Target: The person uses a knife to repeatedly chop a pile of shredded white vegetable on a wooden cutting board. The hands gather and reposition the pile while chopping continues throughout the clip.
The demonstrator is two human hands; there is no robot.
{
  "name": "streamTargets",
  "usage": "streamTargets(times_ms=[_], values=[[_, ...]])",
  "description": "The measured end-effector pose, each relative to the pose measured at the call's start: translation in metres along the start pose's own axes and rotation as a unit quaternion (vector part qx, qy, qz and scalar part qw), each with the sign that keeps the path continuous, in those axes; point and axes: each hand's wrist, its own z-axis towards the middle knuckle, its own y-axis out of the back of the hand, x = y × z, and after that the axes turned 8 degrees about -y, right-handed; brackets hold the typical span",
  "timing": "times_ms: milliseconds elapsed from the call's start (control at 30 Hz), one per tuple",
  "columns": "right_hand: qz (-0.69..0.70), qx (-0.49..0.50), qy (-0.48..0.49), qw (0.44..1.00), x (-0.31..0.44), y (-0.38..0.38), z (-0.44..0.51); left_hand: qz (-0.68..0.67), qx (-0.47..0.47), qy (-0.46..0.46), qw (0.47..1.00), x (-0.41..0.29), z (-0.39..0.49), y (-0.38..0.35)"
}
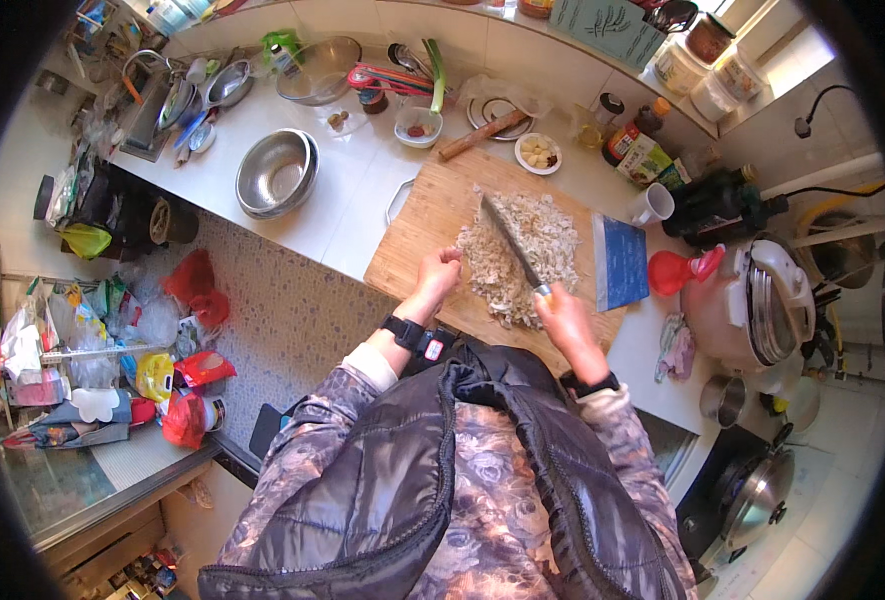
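Observation:
My right hand (566, 322) grips the handle of a kitchen knife (511, 244). Its blade lies across a broad heap of finely chopped pale food (551, 225), perhaps cabbage or mushroom. The heap spreads over the right half of a wooden cutting board (412, 225). At the heap's left edge, my left hand (440, 276) is held with its fingers curled in, apart from the blade. I see nothing in it, though the inside of the palm is hidden. A blue and white packet (622, 262) overlaps the board's right edge.
Behind the board are a rolling pin (484, 135), a plate of garlic cloves (538, 154) and a small bowl (418, 127). Nested steel bowls (274, 176) stand left. On the right are a white mug (651, 204), a red spray bottle (675, 271) and an electric pressure cooker (727, 307).

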Motion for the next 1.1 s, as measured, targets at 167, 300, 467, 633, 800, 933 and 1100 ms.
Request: streamTargets(times_ms=[167, 300, 467, 633, 800, 933, 1100], values=[[-0.007, -0.067, -0.015, 0.998, -0.007, 0.005, -0.004, 0.024, -0.033, -0.028, 0.999, 0.011, 0.005, 0.000], [-0.021, -0.059, -0.044, 0.997, -0.023, 0.010, -0.007, 0.116, -0.057, -0.035, 0.991, 0.026, 0.008, -0.004], [-0.051, -0.070, -0.053, 0.995, -0.028, 0.006, -0.004, 0.120, 0.034, 0.003, 0.992, 0.025, -0.001, -0.040], [-0.028, -0.068, -0.016, 0.997, -0.024, 0.009, -0.007, 0.029, 0.102, -0.103, 0.989, -0.012, -0.001, -0.069], [-0.012, -0.070, -0.031, 0.997, -0.015, 0.009, -0.007, 0.074, 0.062, -0.173, 0.980, -0.018, -0.001, -0.042], [-0.015, -0.057, 0.056, 0.997, -0.011, 0.006, -0.002, 0.072, 0.078, -0.179, 0.978, -0.005, -0.007, -0.020], [-0.022, -0.051, 0.006, 0.998, -0.012, 0.002, 0.003, 0.174, 0.069, -0.240, 0.953, -0.012, -0.026, -0.018]])
